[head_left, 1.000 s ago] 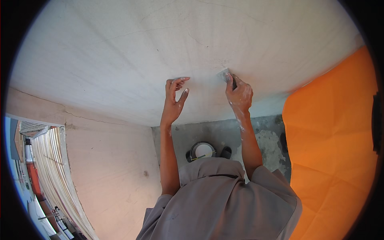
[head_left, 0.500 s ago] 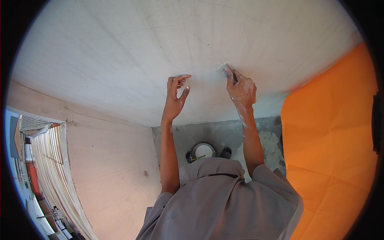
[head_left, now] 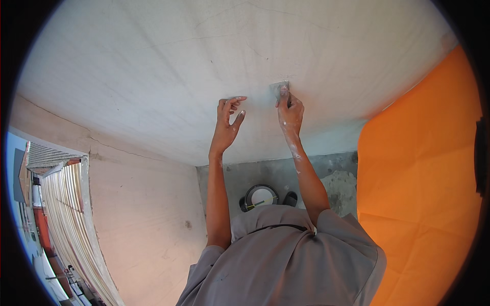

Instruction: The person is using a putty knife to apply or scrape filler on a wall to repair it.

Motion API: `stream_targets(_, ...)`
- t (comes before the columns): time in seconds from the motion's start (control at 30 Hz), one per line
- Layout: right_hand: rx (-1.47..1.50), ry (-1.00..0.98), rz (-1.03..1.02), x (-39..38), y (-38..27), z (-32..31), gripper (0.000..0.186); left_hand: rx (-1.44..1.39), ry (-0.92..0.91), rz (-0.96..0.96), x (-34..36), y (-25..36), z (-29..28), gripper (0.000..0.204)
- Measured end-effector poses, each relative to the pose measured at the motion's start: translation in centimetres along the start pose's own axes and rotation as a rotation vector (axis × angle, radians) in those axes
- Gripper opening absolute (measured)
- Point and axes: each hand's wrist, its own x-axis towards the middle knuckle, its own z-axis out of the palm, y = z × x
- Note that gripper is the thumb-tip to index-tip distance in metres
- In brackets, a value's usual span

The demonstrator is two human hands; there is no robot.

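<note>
Fingers of the right hand [head_left: 291, 117] are pinching a flat scraper [head_left: 278, 86] at upper centre while, remotely, I'm watching the left hand [head_left: 224, 130] hovering half-curled and empty just left of mid-frame.

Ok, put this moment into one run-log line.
right hand: holding scraper at wall | left hand: partly open near wall, contact unclear | bucket: on floor between shoes

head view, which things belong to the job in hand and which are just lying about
In the work:
flat grey tool, held in the right hand
pale wall in front of it
probably the round container with white contents

Just around:
orange sheet, at right
ribbed pale panels, outside at left
</note>
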Motion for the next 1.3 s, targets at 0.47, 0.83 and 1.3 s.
stream_targets(0.47,-0.157,-0.279,-0.079,-1.6,-2.2,-5.4,0.06,0.042,0.039,0.039,-0.2,0.7,-0.5,0.039)
stream_targets(0.83,-0.203,-0.058,-0.212,3.0,-9.7,-11.1,0.047,-0.02,-0.028,0.06,0.4,4.9,-3.0,0.033)
stream_targets(1.3,-0.307,0.152,-0.144,-1.8,0.9,-5.9,0.039,-0.01,0.001,0.085,1.5,6.9,-1.6,0.015)
